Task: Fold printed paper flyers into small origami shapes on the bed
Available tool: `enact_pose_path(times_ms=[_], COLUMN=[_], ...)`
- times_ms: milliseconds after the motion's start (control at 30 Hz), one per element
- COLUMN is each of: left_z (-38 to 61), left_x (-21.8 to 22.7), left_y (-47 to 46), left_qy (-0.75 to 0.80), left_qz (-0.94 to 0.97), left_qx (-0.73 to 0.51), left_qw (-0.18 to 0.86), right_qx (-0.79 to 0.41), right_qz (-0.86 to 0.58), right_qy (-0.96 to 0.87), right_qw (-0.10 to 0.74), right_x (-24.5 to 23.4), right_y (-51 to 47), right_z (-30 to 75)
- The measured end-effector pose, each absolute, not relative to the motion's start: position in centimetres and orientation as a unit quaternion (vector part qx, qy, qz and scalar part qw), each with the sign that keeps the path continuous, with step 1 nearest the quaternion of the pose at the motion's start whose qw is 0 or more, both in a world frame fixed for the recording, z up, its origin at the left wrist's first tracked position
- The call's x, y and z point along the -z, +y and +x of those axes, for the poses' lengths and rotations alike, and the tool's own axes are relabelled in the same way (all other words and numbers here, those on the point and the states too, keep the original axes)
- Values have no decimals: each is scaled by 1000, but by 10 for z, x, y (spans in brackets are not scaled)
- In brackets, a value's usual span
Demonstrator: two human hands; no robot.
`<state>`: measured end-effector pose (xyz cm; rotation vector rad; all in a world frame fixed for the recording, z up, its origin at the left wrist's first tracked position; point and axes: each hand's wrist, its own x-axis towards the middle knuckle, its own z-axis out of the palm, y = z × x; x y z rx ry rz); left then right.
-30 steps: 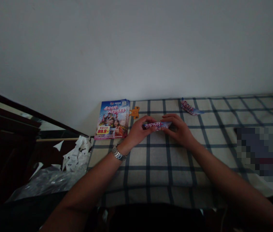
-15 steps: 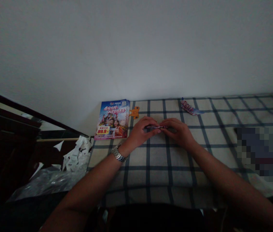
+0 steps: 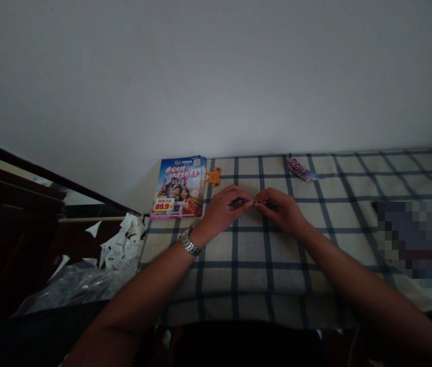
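Observation:
My left hand (image 3: 220,210) and my right hand (image 3: 282,210) meet over the checked cloth (image 3: 262,255), both pinched on a narrow folded strip of printed paper (image 3: 253,203) held edge-on between the fingertips. A silver watch (image 3: 189,241) is on my left wrist. Just left of my left hand lies a stack of colourful flyers (image 3: 179,187) with a yellow price tag. Another folded paper piece (image 3: 300,169) rests farther back on the cloth, beyond my right hand.
A small orange figure (image 3: 213,176) lies beside the flyers. Torn white paper scraps (image 3: 118,247) and clear plastic wrap (image 3: 74,285) lie off the cloth's left edge. A dark wooden frame (image 3: 13,204) stands at the left. A white wall (image 3: 216,76) rises behind. A blurred patch (image 3: 416,239) covers the right.
The paper strip has been folded narrower: its printed face showed a second ago, now only a thin edge shows. Both hands closed in toward each other.

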<state>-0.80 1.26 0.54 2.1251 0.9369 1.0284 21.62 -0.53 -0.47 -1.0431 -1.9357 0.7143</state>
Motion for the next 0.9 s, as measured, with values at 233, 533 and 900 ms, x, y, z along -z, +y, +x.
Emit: enact_pose_path(times_ms=[233,533,900], left_z=[-5,-5,-4], left_x=[-5,-6,0], left_y=[11,12,11], left_qy=[375,377,371], left_qz=[776,756,765], left_qx=[-388,-379,-375], left_qw=[326,379,369], right_qx=[-340,-340,-337], right_qz=[-431,-427,-413], right_qy=[-741,-746,-746], right_qw=[387,382,398], right_x=[5,2,2], right_y=[-7,-8,-9], right_z=[217,216,214])
